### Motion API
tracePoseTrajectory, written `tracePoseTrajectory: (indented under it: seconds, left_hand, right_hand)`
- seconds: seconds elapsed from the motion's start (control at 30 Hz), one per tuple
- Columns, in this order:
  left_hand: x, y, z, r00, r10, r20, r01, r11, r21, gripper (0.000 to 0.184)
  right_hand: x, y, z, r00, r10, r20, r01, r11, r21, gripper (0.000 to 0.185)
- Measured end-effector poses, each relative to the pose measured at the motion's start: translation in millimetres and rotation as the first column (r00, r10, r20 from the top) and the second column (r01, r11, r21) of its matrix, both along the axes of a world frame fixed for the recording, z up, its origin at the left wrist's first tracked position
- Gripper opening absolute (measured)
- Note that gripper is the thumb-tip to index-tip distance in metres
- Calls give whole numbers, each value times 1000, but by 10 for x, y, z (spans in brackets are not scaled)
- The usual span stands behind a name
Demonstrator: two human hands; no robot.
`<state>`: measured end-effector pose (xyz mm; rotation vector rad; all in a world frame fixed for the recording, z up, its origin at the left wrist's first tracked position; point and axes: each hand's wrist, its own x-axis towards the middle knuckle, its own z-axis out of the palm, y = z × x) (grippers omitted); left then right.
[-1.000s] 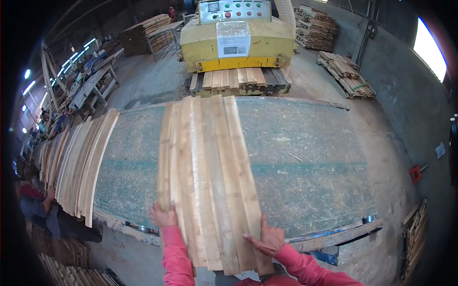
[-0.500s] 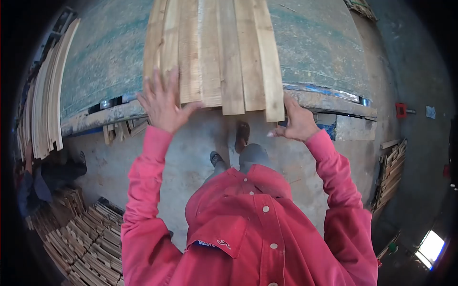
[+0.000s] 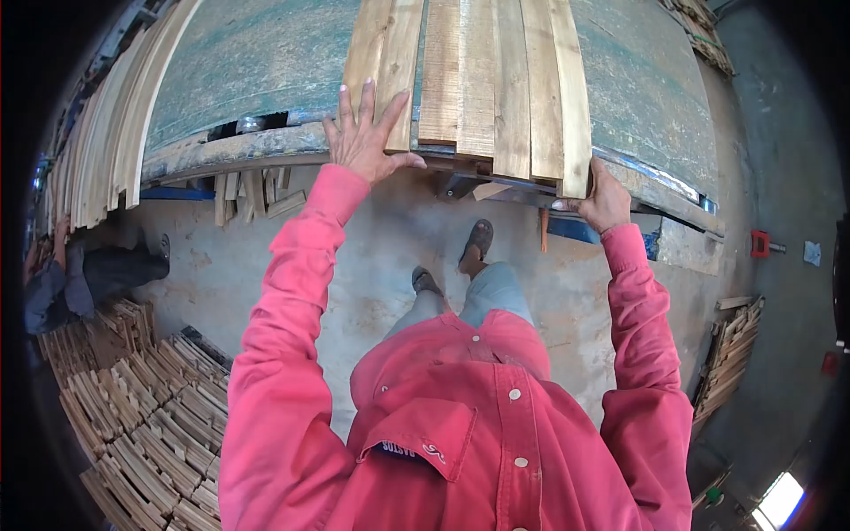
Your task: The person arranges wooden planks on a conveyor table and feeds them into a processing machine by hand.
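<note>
Several long wooden strips (image 3: 512, 97) lie side by side on the green-topped table, their uneven ends overhanging the front edge. My left hand (image 3: 365, 137) rests with spread fingers on the two left strips (image 3: 400, 75), its thumb stretched to the right near their ends. A narrow gap separates these two from the others. At the right side, my right hand (image 3: 606, 196) touches the outermost strip (image 3: 574, 115). Its fingers run along that strip's side edge, and the thumb reaches left by its end, apart from the fingers.
The worn green tabletop (image 3: 257, 71) has a wooden front rail (image 3: 239, 146). More long strips (image 3: 133, 115) stand at the left, near another person's dark clothing (image 3: 115, 265). Stacked short wood pieces (image 3: 150, 416) cover the lower-left floor; another pile (image 3: 730, 354) is at right.
The strips now appear farther right and up in view, with both hands alongside. A gap has appeared right of the two left strips. My right hand has come against the outer strip.
</note>
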<state>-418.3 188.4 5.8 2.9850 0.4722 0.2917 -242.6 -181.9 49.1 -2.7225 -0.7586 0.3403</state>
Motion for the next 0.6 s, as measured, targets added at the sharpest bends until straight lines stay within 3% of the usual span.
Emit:
tracePoseTrajectory:
  seconds: [0.03, 0.1, 0.23, 0.37, 0.43, 0.5, 0.6]
  left_hand:
    - [-9, 1, 2, 1000, 17, -2, -17, 1000, -13, 118]
    - [135, 32, 69, 999, 41, 28, -40, 999, -30, 118]
    - [218, -67, 324, 965, 232, -117, -242, 967, -77, 144]
    - [314, -148, 445, 971, 219, -95, -231, 963, -141, 147]
    - [365, -198, 364, 970, 229, -79, -238, 962, -131, 149]
    - [396, -235, 294, 980, 198, -13, -197, 971, -136, 148]
    - [468, -287, 318, 982, 189, -21, -191, 973, -130, 146]
  right_hand:
    - [9, -15, -3, 1000, -22, -6, 22, 1000, 3, 97]
    - [-26, -111, -129, 999, -37, -23, 41, 980, 196, 104]
    - [-53, -61, 6, 999, -39, -3, 38, 966, 257, 120]
    - [18, 160, 235, 993, -75, -90, 73, 997, -27, 127]
    - [46, 198, 257, 994, -74, -84, 73, 997, -18, 123]
    - [101, 181, 169, 995, -72, -68, 78, 992, 95, 132]
    - [198, 116, -95, 993, -98, -73, 101, 994, 38, 137]
